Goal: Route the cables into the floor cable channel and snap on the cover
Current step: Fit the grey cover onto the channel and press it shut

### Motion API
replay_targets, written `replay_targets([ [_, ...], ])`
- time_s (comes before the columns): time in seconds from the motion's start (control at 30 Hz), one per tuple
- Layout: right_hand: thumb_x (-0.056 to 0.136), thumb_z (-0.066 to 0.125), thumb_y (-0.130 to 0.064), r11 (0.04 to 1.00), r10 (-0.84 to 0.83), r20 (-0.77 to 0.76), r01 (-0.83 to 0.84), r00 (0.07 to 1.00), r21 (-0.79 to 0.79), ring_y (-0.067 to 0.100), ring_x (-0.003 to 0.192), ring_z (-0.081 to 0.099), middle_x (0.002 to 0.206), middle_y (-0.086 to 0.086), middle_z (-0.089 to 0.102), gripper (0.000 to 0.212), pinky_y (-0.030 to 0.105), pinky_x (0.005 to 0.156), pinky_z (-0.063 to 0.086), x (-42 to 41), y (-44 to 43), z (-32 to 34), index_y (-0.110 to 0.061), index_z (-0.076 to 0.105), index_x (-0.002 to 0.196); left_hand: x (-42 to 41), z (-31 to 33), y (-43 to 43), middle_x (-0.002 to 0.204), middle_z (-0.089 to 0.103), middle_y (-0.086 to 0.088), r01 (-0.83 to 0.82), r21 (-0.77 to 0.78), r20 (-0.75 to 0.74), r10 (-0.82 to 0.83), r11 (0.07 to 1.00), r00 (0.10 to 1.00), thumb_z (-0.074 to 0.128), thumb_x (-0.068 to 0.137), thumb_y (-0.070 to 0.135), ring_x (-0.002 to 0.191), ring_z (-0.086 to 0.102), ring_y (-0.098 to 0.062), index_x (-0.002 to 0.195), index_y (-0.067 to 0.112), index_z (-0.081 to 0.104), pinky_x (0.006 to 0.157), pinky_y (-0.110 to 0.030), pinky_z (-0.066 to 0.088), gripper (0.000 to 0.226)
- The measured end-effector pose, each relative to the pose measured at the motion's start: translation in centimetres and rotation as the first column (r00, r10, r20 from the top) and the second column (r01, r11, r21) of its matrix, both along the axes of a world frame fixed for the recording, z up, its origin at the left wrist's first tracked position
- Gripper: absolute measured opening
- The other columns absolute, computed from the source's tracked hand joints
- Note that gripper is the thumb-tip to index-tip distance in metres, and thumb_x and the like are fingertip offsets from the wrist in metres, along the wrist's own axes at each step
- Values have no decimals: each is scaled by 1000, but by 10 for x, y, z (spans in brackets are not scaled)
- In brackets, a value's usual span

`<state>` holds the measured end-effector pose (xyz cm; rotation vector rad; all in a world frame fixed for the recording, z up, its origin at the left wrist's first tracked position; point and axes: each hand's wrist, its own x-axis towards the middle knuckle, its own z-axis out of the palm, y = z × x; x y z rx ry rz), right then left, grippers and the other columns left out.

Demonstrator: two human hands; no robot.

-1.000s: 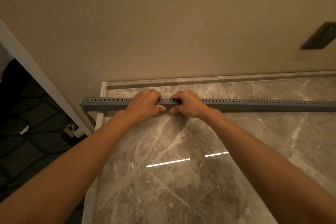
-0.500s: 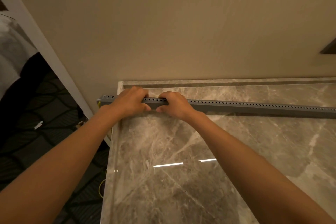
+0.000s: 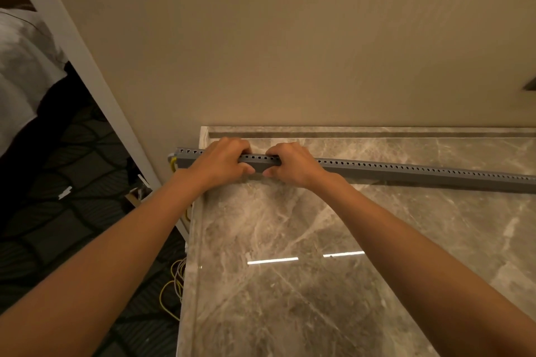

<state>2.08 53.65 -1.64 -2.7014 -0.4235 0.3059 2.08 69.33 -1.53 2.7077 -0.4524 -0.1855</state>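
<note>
A long grey perforated cable channel (image 3: 406, 172) lies across the marble floor (image 3: 319, 284), parallel to the beige wall. Its left end overhangs the marble's edge. My left hand (image 3: 220, 162) grips the channel close to that end, fingers curled over its top. My right hand (image 3: 293, 166) grips it just to the right, thumb on the near side. A yellow cable (image 3: 173, 164) loops out of the channel's left end. More yellow and pale cables (image 3: 174, 284) hang beside the marble's left edge.
The beige wall (image 3: 290, 52) stands right behind the channel. A white door frame (image 3: 87, 66) runs diagonally at the left, with dark patterned carpet (image 3: 58, 197) beyond it. A recessed groove (image 3: 377, 135) follows the wall base. A dark fitting (image 3: 529, 85) shows at the right edge.
Both hands have shifted left along the channel toward its left end, staying closed on it. The view has panned left, so the yellow cables beside the marble edge now show.
</note>
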Motion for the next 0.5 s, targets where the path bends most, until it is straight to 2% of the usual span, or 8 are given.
replay_targets([
  [0.1, 82, 63, -21, 1000, 9, 6, -9, 1000, -28, 31, 89, 58, 100, 15, 65, 24, 32, 68, 37, 1, 12, -1, -6, 63, 101, 2, 1, 15, 103, 67, -9, -25, 10, -3, 25, 1000, 1000, 71, 81, 24, 93, 59, -25, 101, 11, 66, 79, -35, 47, 25],
  [0.17, 83, 62, -21, 999, 35, 12, -34, 999, -31, 33, 94, 58, 103, 16, 65, 25, 31, 68, 37, 2, 26, -1, -4, 63, 103, 4, 3, 33, 101, 67, -8, -67, 19, -11, 68, 998, 998, 73, 79, 25, 85, 55, -20, 100, 11, 67, 73, -32, 44, 26],
  [0.27, 85, 60, -21, 997, 78, 12, -78, 997, -13, 34, 97, 58, 106, 17, 64, 26, 32, 69, 36, 4, 49, -2, -3, 61, 104, 7, 6, 61, 97, 64, -6, -102, 51, -54, 104, 993, 993, 73, 79, 25, 82, 50, -16, 103, 10, 66, 70, -27, 37, 30],
  [0.43, 84, 62, -23, 996, 88, 7, -88, 996, 6, 33, 102, 57, 112, 16, 63, 32, 36, 79, 43, 8, 71, -2, -4, 59, 109, 8, 6, 77, 105, 65, -14, -83, 61, -100, 89, 995, 991, 70, 83, 19, 84, 47, -16, 105, 6, 65, 72, -26, 34, 26],
  [0.5, 83, 63, -24, 997, 83, 25, -83, 996, -5, 33, 101, 58, 110, 16, 65, 31, 34, 74, 40, 9, 71, -3, -5, 60, 108, 7, 5, 76, 105, 64, -14, -78, 69, -81, 84, 995, 993, 70, 82, 18, 84, 46, -16, 104, 6, 64, 73, -27, 35, 26],
])
